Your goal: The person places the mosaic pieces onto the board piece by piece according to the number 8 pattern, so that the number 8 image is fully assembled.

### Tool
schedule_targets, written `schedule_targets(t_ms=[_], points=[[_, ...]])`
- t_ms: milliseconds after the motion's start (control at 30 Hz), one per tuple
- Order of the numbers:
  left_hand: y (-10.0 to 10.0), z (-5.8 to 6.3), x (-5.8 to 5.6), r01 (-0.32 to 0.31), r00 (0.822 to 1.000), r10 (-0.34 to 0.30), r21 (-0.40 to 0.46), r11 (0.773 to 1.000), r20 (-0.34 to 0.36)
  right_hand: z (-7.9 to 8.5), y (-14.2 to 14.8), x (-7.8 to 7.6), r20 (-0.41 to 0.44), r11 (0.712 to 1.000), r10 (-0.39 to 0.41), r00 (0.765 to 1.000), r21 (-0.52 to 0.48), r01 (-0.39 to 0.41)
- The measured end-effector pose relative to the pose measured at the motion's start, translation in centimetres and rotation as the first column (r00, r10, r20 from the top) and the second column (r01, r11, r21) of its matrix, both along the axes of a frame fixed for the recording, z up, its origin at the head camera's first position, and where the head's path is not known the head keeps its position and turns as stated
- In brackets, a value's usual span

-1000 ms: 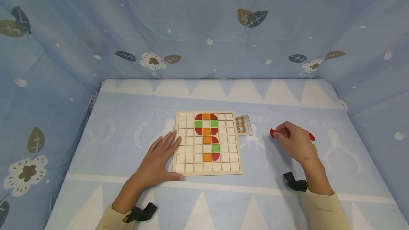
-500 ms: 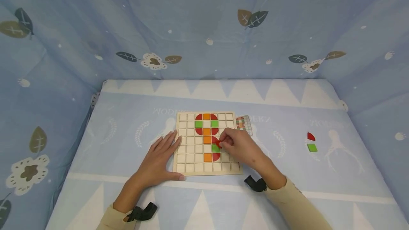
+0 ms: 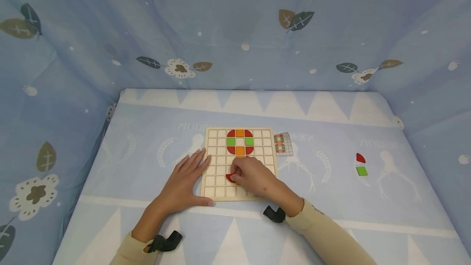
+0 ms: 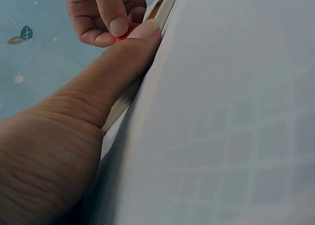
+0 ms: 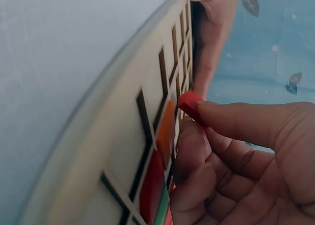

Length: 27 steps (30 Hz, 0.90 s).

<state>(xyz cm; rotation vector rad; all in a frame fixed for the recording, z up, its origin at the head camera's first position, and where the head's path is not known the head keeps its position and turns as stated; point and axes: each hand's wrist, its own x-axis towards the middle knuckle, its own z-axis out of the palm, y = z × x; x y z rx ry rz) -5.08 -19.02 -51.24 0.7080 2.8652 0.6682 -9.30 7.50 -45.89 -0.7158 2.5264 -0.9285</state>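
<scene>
A square wooden grid board (image 3: 218, 192) lies on the table, with red quarter-round, orange and green square tiles set in some of its cells. My right hand (image 3: 254, 177) pinches a red quarter-round tile (image 5: 191, 106) between thumb and fingertips, over the lower middle of the board. It covers several cells and tiles there in the head view. My left hand (image 3: 182, 183) rests with straight fingers along the board's left edge, its thumb (image 4: 123, 57) at the near left corner.
A small pattern card (image 3: 283, 144) lies beside the board's right edge. Farther right on the table, a loose red quarter-round tile (image 3: 360, 158) lies behind a loose green square tile (image 3: 362, 171). Blue printed curtains (image 3: 235, 32) stand around the table.
My right hand has carried the red tile leftward from the right side of the table to the board's lower middle. My left hand has stayed at the board's edge.
</scene>
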Motion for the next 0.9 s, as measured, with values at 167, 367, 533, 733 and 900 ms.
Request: schedule_targets(t_ms=[167, 367, 533, 733, 900], points=[[0.0, -0.1, -0.1, 0.009, 0.999, -0.009, 0.006, 1.0, -0.036, -0.2, -0.2, 0.2, -0.007, 0.999, -0.01, 1.0, 0.042, 0.011], [0.0, 0.0, -0.2, 0.005, 1.0, -0.005, -0.002, 1.0, -0.019, -0.2, -0.6, 0.8, -0.073, 0.998, 0.023, 0.997, 0.067, -0.018], [-0.1, -0.1, -0.2, 0.0, 1.0, 0.001, -0.017, 1.0, 0.011, -0.2, -1.0, 1.1, -0.13, 0.994, 0.048, 0.99, 0.108, -0.034], [0.0, -0.1, -0.1, -0.006, 1.0, 0.007, -0.018, 1.0, 0.026, -0.3, -0.6, 1.2, -0.14, 0.995, 0.045, 0.989, 0.096, -0.032], [0.0, 0.0, -0.1, -0.006, 0.999, 0.007, -0.027, 1.0, 0.034, 0.0, 1.2, 1.3, -0.131, 0.999, 0.003, 0.991, 0.035, 0.002]])
